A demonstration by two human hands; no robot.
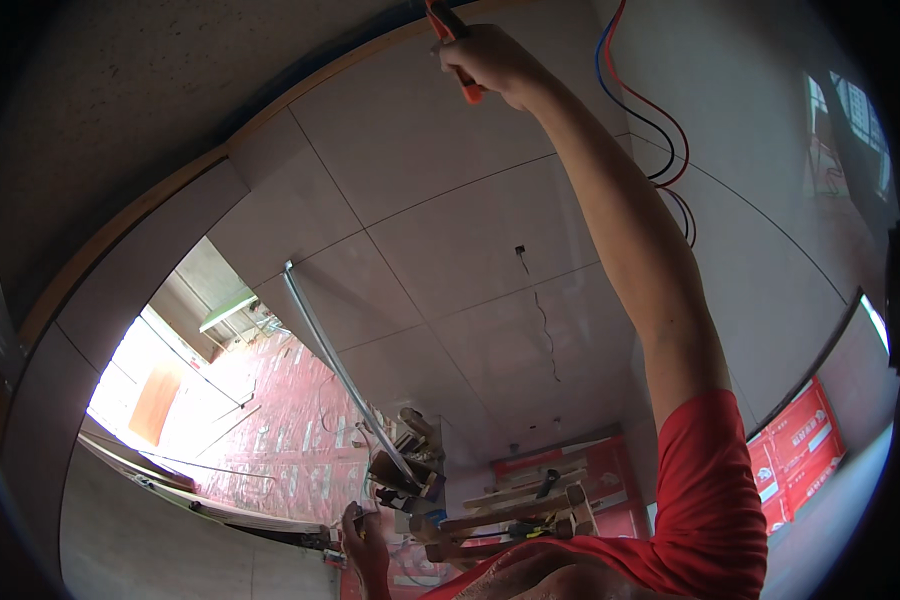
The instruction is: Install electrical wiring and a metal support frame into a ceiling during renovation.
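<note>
Right hand point(492, 62) grips red-handled tool point(457, 45), tip cut off; left hand point(365, 545) possibly empty.

Red cartons along the tiled wall

Two red rectangular cartons point(798, 440) with pale print stand stacked at lower right; another red package point(610, 470) leans behind the wooden tools.

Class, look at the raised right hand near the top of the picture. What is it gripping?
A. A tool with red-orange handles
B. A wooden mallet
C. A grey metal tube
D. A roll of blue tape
A: the right hand is closed around a tool with red-orange handles, held up by the tiled wall, near the red and blue wires.
</note>
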